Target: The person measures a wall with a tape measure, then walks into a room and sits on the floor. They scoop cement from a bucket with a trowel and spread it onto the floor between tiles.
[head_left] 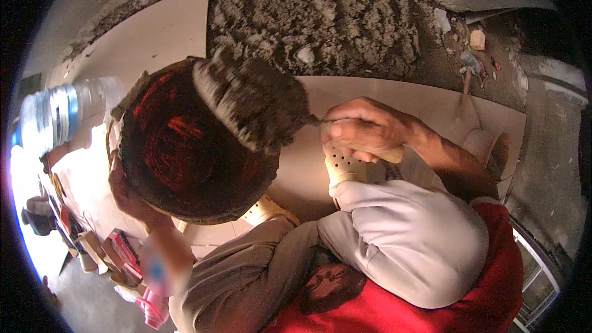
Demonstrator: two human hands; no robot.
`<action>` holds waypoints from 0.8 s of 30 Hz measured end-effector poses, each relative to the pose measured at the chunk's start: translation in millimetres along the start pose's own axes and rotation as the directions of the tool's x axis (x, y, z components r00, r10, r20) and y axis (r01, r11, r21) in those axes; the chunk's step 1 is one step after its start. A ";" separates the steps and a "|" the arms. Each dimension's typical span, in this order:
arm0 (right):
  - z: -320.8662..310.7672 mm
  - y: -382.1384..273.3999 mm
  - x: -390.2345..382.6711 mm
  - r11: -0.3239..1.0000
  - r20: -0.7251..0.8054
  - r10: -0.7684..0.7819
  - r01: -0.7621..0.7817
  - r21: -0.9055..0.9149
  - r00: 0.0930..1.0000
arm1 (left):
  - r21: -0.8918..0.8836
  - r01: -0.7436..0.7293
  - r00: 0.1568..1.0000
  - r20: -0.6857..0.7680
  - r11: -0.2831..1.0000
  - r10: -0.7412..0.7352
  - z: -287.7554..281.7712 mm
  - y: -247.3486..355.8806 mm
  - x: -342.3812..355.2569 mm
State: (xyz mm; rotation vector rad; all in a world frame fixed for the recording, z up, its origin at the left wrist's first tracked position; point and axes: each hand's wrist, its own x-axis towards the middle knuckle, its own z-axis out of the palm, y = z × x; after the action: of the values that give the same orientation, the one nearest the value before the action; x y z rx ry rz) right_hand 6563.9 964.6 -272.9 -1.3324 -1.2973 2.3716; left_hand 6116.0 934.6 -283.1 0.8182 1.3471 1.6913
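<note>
My right hand [364,129] grips the wooden handle [388,153] of a trowel, whose blade is hidden under a lumpy grey load of mortar [246,102]. That load hangs over the right part of a round black bucket [166,160] with reddish streaks inside. My left hand [123,191] is closed on the bucket's left side, its fingertips partly hidden. Below the bucket and trowel are my cream perforated clogs [342,166] and bent knees.
A bed of rough mortar [314,18] lies ahead between pale tiles [160,24]. A large water bottle [52,117] is at the left, above tools and a red box [120,250]. A hammer [467,80], small block [476,39] and cylindrical container [493,154] sit at the right.
</note>
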 end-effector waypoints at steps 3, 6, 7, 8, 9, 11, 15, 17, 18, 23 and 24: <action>-28.6 7.2 -32.6 0.991 -0.151 -0.068 0.084 0.108 0.986 | -0.078 0.096 0.995 0.018 0.992 -0.095 6.2 3.2 3.9; -66.0 8.8 -59.3 0.980 -0.360 -0.185 0.142 -0.142 0.915 | -0.072 0.117 0.993 -0.017 0.990 -0.119 12.2 6.9 2.3; -77.9 10.0 -64.4 0.973 -0.435 -0.196 0.119 -0.198 0.879 | -0.061 0.110 0.993 -0.036 0.992 -0.113 13.7 7.1 2.0; -91.9 9.6 -64.4 0.936 -0.486 -0.268 0.104 -0.337 0.832 | 0.035 0.078 0.995 -0.064 0.996 -0.075 16.4 6.4 2.7; -103.6 11.4 -60.9 0.872 -0.509 -0.343 0.066 -0.485 0.789 | 0.062 0.074 0.995 -0.077 0.995 -0.069 17.4 6.6 2.6; -119.4 22.5 -29.5 0.666 -0.575 -0.482 -0.150 -0.731 0.661 | 0.056 0.086 0.994 -0.066 0.995 -0.083 21.3 5.0 4.3; -128.9 42.2 40.8 0.513 -0.568 -0.529 -0.296 -0.806 0.630 | 0.063 0.091 0.995 -0.044 0.994 -0.088 28.1 3.4 7.2; -115.3 48.9 49.6 0.557 -0.575 -0.593 -0.228 -0.798 0.564 | 0.080 0.094 0.995 -0.040 0.992 -0.091 30.5 6.3 6.7; -108.3 48.4 48.6 0.586 -0.595 -0.581 -0.221 -0.779 0.555 | 0.087 0.093 0.995 -0.038 0.992 -0.090 32.1 8.1 6.8; -69.9 21.8 21.3 0.466 -0.261 -0.684 0.133 -0.875 0.682 | 0.038 0.173 0.984 0.030 0.984 -0.174 49.7 20.0 -1.7; -60.2 15.9 23.9 0.386 -0.132 -0.715 0.230 -0.893 0.687 | 0.043 0.193 0.980 0.043 0.980 -0.195 56.3 20.4 -2.6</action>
State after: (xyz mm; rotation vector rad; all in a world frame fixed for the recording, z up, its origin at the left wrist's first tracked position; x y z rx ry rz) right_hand 6599.0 1003.4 -314.4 -1.2763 -2.3084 0.8068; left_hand 6161.8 955.7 -250.8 0.7186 1.3842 1.4909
